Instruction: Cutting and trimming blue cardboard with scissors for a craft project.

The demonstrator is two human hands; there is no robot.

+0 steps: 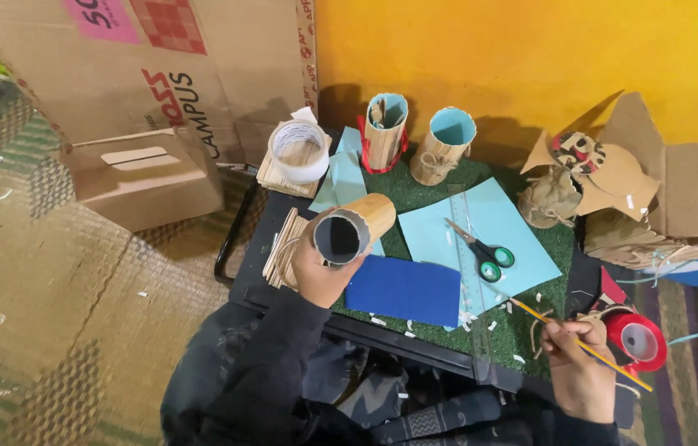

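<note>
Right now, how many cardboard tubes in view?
3. One tube lies on its side in the left hand. Two stand upright by the yellow wall: the red-banded tube and the twine-tied tube. Others may be hidden in the cardboard pile.

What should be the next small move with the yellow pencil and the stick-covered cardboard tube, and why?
Probably bring the right hand with its thin yellow pencil toward the stick-covered cardboard tube: the left hand holds the tube raised, open end up, while the pencil is far away.

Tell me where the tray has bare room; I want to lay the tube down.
Bare green turf shows right of the blue sheet, below the scissors, reaching toward the right hand. A smaller strip lies between the two upright cups. The left edge is crowded by wooden sticks and tape roll.
</note>
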